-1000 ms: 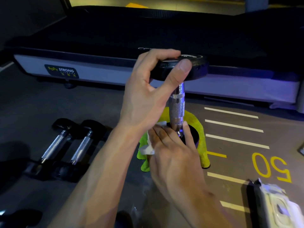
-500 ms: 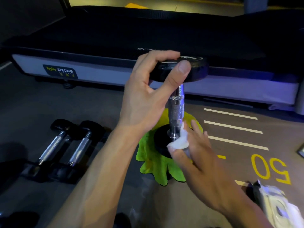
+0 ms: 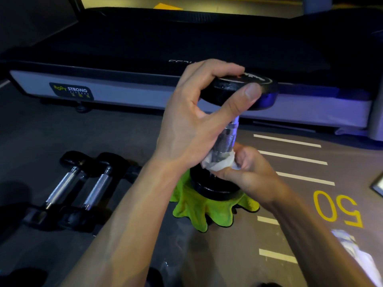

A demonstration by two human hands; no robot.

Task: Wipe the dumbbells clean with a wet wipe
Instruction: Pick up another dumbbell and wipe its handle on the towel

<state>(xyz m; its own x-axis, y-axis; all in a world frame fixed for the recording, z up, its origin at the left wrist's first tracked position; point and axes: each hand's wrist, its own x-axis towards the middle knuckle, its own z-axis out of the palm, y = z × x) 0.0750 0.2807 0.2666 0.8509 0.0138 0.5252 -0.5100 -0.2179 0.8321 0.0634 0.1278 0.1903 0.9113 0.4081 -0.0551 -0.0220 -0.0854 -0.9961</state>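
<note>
A black-headed dumbbell with a chrome handle stands upright on a green cloth on the floor. My left hand grips its top head, thumb on the rim and fingers over the top face. My right hand holds a white wet wipe wrapped round the bottom of the chrome handle, just above the lower head. Two more dumbbells lie side by side on the floor at the left.
A treadmill with a grey side rail runs across the back. White stripes and a yellow "50" mark the floor at the right. A wet-wipe pack lies at the lower right edge. A dark dumbbell head sits at the bottom left.
My right hand moved from the lower head's left side round to the right and up, and now wraps the wipe round the handle's base. My left hand kept its hold on the top head.
</note>
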